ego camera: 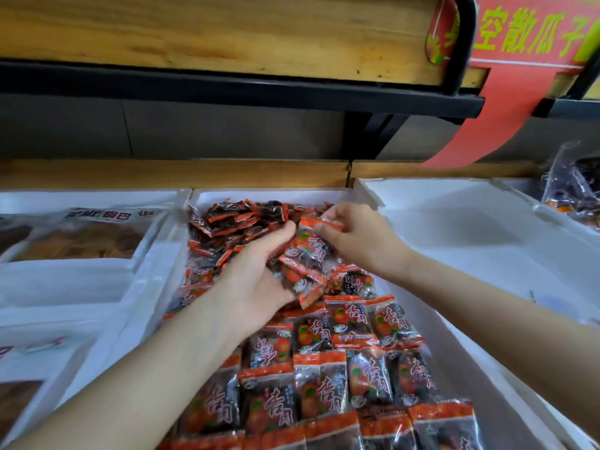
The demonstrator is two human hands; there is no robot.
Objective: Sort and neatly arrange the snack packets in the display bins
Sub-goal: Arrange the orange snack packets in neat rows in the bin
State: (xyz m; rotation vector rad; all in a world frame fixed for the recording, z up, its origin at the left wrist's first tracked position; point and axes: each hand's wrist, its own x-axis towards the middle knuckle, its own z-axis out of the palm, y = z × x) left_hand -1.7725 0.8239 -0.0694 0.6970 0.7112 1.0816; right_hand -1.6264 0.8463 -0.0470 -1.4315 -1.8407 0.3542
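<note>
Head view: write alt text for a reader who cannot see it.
A person's left hand holds a bunch of red-and-black snack packets while the right hand pinches the edge of the top packet, above a white bin. Near packets lie in neat rows; far ones form a jumbled heap.

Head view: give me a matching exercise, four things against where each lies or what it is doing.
Things:
1. left hand
2. right hand
3. loose pile
4. neat rows

Places or states:
a. lies at the near end of the middle bin
b. grips a small stack of packets
c. lies at the far end of the middle bin
d. pinches the orange edge of a single packet

Pairs: 1-b; 2-d; 3-c; 4-a
</note>
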